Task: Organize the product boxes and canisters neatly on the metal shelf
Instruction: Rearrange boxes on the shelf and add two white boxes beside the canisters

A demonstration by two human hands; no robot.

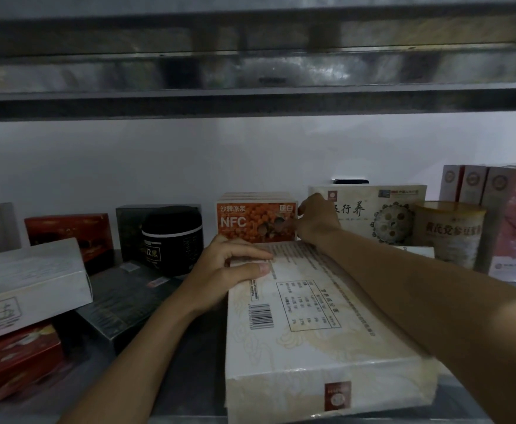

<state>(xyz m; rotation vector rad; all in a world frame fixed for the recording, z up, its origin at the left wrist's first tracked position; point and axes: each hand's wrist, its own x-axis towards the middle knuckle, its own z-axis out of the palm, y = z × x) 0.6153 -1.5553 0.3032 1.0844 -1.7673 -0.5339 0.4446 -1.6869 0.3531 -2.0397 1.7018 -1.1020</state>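
A single wide-angle camera, worn on the person's head, looked forward and slightly down into the metal shelf [207, 362] from close in front. The underside of the upper shelf [250, 71] crossed the top of the frame, with the white back wall [159, 160] below it. The left forearm [134, 347] and right forearm [419, 289] entered from the bottom edge, large and near the lens.

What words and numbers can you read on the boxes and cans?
"NFC" and "沙棘原浆": orange box
"12黑": black canister
"行养": cream box standing at the back
Flat box table and barcode, gold canister label: too blurred to read
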